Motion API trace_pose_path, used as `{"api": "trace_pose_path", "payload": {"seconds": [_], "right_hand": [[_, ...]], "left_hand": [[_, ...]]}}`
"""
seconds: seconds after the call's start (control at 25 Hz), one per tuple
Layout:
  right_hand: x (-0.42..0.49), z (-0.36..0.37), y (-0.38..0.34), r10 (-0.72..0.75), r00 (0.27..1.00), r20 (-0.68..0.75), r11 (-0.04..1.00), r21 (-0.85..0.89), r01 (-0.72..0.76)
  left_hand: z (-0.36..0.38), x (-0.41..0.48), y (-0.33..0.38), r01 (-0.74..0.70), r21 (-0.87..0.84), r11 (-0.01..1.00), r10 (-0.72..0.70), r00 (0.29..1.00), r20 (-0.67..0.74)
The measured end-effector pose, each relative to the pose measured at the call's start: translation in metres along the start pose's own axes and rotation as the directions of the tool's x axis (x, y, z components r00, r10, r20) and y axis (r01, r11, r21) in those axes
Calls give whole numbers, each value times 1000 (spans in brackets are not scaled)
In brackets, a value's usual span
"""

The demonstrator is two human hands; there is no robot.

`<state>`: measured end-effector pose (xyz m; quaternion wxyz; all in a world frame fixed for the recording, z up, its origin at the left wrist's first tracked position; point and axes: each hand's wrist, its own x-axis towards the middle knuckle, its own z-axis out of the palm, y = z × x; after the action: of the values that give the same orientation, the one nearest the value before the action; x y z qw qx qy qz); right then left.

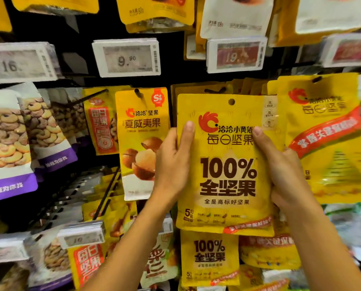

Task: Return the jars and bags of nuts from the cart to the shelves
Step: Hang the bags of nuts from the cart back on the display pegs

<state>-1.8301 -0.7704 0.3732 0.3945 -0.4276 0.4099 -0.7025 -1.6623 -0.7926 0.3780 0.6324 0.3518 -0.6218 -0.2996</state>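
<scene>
A yellow bag of mixed nuts [225, 164] marked "100%" is held upright in front of the hanging display. My left hand [173, 162] grips its left edge, thumb on the front. My right hand [282, 169] grips its right edge, thumb near the logo. The bag's punched hole [231, 101] sits just below a hook [215, 90] with more yellow bags behind it. No cart or jars are in view.
Neighbouring hooks carry a macadamia bag [141, 139], cashew bags [9, 141] at left and a yellow pyramid-print bag [326, 135] at right. Price tags [127, 57] line the rail above. A smaller "100%" bag [210, 257] hangs below.
</scene>
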Motion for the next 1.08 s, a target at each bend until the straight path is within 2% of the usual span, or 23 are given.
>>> {"api": "trace_pose_path", "payload": {"seconds": [0.16,0.36,0.64,0.72,1.08], "right_hand": [[28,2,-11,41,999,8,998,-47,-41],[59,9,-18,46,996,72,996,-77,-41],[70,3,-2,68,993,94,993,-98,-59],[76,6,1,54,996,76,994,-94,-47],[104,23,33,-38,998,-51,974,-227,26]], "left_hand": [[26,24,0,48,-103,994,-64,986,-152],[37,48,-5,84,-103,991,-107,962,-251],[37,51,-25,53,-24,998,-57,951,-303],[39,59,-29,38,46,998,-22,951,-307],[40,68,-51,186,270,945,-108,954,-281]]}}
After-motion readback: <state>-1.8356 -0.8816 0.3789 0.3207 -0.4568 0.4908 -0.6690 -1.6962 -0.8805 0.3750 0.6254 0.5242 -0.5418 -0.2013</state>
